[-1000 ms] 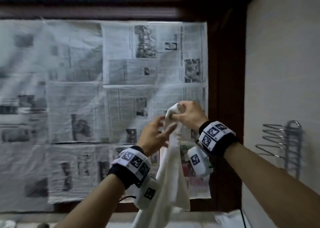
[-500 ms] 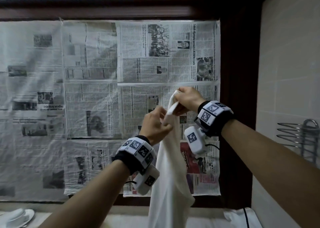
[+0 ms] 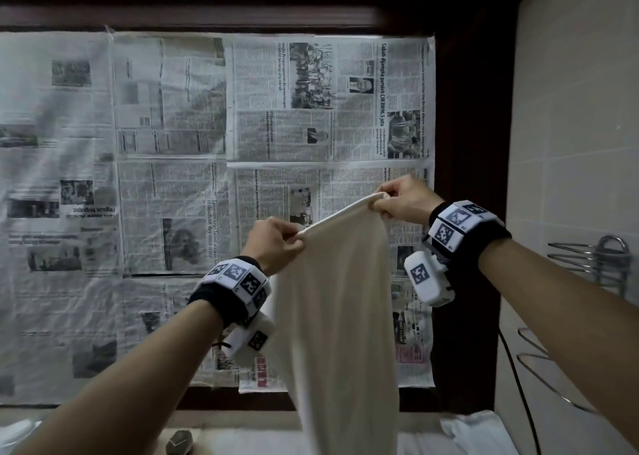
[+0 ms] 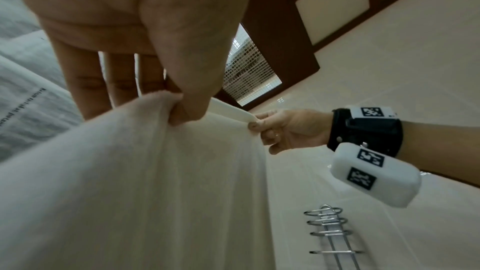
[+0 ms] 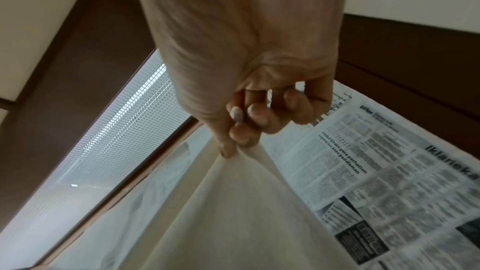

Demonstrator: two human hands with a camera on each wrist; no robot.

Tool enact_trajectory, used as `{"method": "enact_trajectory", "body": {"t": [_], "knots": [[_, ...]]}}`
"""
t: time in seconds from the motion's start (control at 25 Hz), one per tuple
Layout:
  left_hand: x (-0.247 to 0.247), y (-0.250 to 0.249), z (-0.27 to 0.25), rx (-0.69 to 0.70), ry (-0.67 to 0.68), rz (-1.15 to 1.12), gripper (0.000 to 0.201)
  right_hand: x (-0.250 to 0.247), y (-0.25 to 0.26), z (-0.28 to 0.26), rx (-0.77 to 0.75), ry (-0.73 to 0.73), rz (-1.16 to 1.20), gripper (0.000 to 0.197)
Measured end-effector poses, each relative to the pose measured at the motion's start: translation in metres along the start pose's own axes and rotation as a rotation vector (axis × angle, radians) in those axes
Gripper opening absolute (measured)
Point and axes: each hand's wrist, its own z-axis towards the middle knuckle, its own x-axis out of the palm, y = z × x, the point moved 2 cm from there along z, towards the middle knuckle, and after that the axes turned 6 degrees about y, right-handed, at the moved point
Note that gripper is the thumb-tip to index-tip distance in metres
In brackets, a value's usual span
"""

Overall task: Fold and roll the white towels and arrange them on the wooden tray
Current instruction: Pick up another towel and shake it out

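Observation:
A white towel [image 3: 342, 316] hangs in the air in front of the newspaper-covered window. My left hand [image 3: 276, 242] pinches its top hem at the left, and my right hand [image 3: 403, 200] pinches the hem higher at the right, so the edge slopes between them. The left wrist view shows the towel [image 4: 155, 182] draped below my left hand [image 4: 182, 110], with my right hand [image 4: 275, 128] gripping the far corner. In the right wrist view my right hand [image 5: 241, 130] holds the towel [image 5: 246, 213] by its bunched corner. The wooden tray is out of view.
Newspaper sheets [image 3: 173, 178] cover the window behind. A tiled wall with a metal wire rack [image 3: 601, 264] stands at the right. More white cloth [image 3: 477, 430] lies on the counter at the bottom right. A small dark object [image 3: 179, 442] sits at the bottom left.
My hands have moved apart along the towel's top hem, spreading it out. The right hand rose and went right; the left hand slid left. Earlier both held the same bunched spot.

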Motion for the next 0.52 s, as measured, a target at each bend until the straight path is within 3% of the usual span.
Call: {"method": "enact_trajectory", "body": {"t": [0.08,0.2,0.28,0.36,0.52], "knots": [[0.0,0.01,0.0,-0.049,0.073,0.013,0.012,0.0,-0.014,-0.005,-0.024,-0.048,-0.072,0.015],[0.002,0.027,-0.007,-0.086,0.075,0.098,0.031,-0.003,-0.032,-0.01,-0.001,-0.113,-0.061,0.016],[0.003,0.04,-0.01,-0.11,0.066,0.147,0.026,-0.007,-0.047,-0.011,0.034,-0.155,-0.021,0.016],[0.001,0.052,-0.013,-0.108,0.033,0.122,0.015,-0.013,-0.061,-0.01,0.07,-0.201,0.01,0.016],[-0.013,0.053,-0.011,-0.072,-0.134,0.125,0.031,-0.018,-0.076,-0.01,0.115,-0.2,0.08,0.016]]}}
